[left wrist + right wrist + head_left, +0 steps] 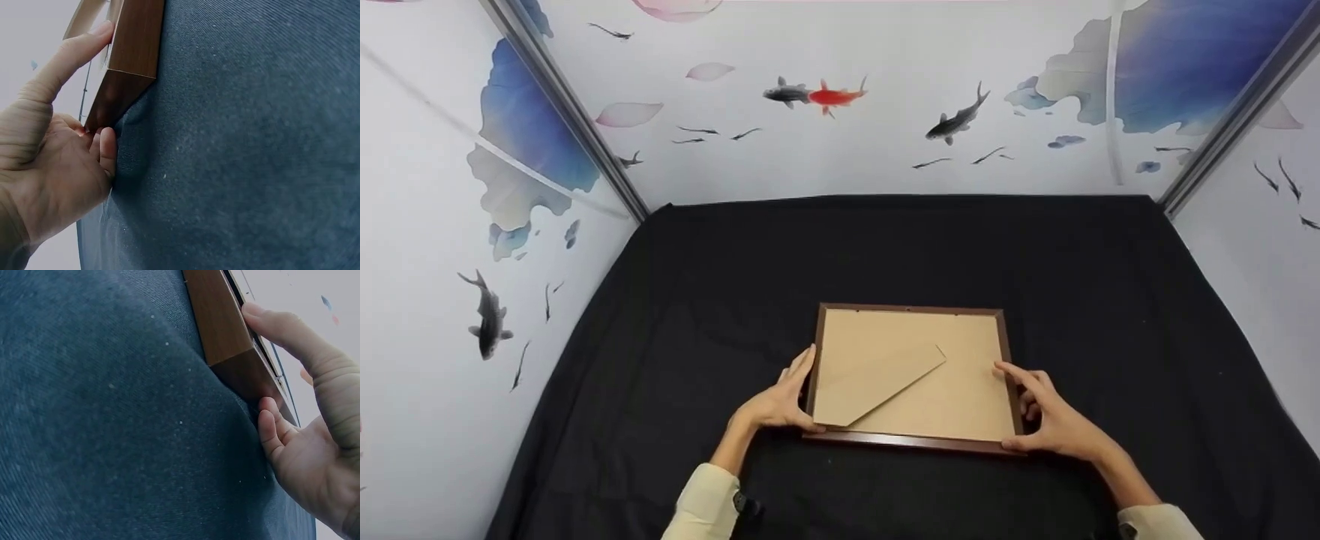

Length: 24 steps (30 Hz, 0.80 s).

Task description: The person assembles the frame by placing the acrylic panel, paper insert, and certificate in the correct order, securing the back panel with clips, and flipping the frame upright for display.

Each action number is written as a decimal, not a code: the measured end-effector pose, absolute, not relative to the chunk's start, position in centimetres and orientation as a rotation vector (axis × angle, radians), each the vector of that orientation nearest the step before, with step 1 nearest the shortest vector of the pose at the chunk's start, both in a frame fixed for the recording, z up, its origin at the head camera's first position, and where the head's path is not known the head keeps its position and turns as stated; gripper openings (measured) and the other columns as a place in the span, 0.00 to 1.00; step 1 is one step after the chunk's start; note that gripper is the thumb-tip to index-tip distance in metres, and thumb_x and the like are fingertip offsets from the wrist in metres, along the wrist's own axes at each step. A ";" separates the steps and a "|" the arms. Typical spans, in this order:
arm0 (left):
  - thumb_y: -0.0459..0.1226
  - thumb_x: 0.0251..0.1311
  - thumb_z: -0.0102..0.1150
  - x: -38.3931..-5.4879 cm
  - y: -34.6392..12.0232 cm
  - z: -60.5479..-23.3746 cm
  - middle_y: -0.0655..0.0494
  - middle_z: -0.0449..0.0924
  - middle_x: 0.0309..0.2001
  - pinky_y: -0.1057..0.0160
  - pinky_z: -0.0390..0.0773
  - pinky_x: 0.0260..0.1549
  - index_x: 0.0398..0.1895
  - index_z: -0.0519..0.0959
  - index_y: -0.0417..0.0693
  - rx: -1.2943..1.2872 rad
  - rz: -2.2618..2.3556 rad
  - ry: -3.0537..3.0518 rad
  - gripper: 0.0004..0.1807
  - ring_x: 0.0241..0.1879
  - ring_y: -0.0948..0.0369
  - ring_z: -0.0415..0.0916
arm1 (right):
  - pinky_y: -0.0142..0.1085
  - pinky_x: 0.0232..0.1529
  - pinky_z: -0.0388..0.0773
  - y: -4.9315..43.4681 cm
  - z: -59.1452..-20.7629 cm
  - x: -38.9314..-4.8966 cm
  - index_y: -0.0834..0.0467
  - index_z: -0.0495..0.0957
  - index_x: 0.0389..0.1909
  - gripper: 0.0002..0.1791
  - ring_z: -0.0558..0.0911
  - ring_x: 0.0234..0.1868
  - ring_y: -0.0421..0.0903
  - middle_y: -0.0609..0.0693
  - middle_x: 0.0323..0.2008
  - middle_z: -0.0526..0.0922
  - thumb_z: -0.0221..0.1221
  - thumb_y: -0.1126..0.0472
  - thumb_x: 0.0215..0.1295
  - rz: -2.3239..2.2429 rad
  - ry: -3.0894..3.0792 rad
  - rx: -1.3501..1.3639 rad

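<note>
A picture frame (915,442) with a dark brown wooden border lies back side up on the black cloth. Its tan backing board (967,397) faces me, and a flat tan stand leg (870,386) runs diagonally across it. My left hand (776,401) holds the near left corner, thumb on the front edge and fingers along the left side. At the near right corner my right hand (1057,424) grips likewise, its index finger over the right border. Both wrist views show a thumb on top of the brown wood (135,39) and fingers low against the side.
Black cloth (660,337) covers the table around the frame, with wrinkles near the hands. White panels (885,157) painted with fish and leaves enclose the back and both sides. Metal posts (615,172) stand at the back corners.
</note>
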<state>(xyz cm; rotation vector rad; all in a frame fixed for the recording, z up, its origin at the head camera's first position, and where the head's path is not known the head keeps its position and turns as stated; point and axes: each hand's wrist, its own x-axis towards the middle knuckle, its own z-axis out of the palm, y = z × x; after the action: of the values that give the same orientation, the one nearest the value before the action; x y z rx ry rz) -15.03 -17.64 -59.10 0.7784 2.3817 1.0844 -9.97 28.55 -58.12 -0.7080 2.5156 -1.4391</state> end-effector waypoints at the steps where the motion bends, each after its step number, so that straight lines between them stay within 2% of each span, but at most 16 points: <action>1: 0.49 0.39 0.75 -15.1 -17.7 -59.1 0.41 0.26 0.71 0.40 0.33 0.61 0.72 0.28 0.43 0.778 1.094 2.381 0.71 0.68 0.41 0.25 | 0.40 0.33 0.69 28.6 -58.2 -10.1 0.55 0.52 0.71 0.58 0.66 0.36 0.55 0.59 0.51 0.60 0.76 0.58 0.40 -1.432 2.531 -0.705; 7: 0.47 0.40 0.75 -15.2 -17.7 -59.0 0.40 0.26 0.71 0.42 0.33 0.61 0.72 0.28 0.41 0.779 1.110 2.389 0.70 0.68 0.43 0.25 | 0.38 0.38 0.69 29.3 -59.9 -11.0 0.50 0.52 0.72 0.58 0.66 0.43 0.48 0.52 0.57 0.62 0.75 0.51 0.40 -1.344 2.627 -0.711; 13: 0.45 0.41 0.75 -15.4 -17.5 -58.9 0.39 0.26 0.71 0.42 0.35 0.62 0.71 0.29 0.38 0.772 1.106 2.392 0.69 0.69 0.44 0.26 | 0.38 0.44 0.68 29.6 -60.8 -11.4 0.50 0.51 0.72 0.57 0.64 0.50 0.47 0.50 0.61 0.61 0.74 0.49 0.43 -1.347 2.623 -0.748; 16: 0.42 0.40 0.75 -15.8 -17.3 -58.7 0.38 0.27 0.71 0.43 0.39 0.62 0.71 0.29 0.37 0.761 1.126 2.389 0.69 0.69 0.46 0.26 | 0.38 0.44 0.68 29.4 -60.6 -11.6 0.50 0.52 0.72 0.56 0.64 0.51 0.47 0.50 0.61 0.61 0.74 0.50 0.43 -1.354 2.633 -0.735; 21: 0.41 0.38 0.75 -17.0 -17.1 -58.4 0.37 0.28 0.71 0.44 0.44 0.62 0.71 0.30 0.37 0.745 1.121 2.418 0.69 0.69 0.45 0.28 | 0.42 0.42 0.68 28.6 -58.8 -11.9 0.56 0.56 0.70 0.54 0.66 0.49 0.52 0.58 0.60 0.62 0.75 0.58 0.41 -1.437 2.639 -0.761; 24: 0.41 0.37 0.76 -17.8 -16.9 -58.1 0.37 0.30 0.71 0.44 0.43 0.62 0.71 0.31 0.36 0.756 1.125 2.450 0.69 0.69 0.44 0.29 | 0.45 0.42 0.68 28.2 -57.6 -12.4 0.60 0.56 0.69 0.53 0.66 0.49 0.56 0.62 0.59 0.62 0.74 0.62 0.43 -1.451 2.617 -0.793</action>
<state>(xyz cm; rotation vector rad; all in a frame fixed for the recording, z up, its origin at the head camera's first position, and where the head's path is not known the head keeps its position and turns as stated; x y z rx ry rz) -17.84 -16.87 -58.13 0.7560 2.4501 1.1254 -12.36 28.24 -57.55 -0.7930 2.6170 -1.4505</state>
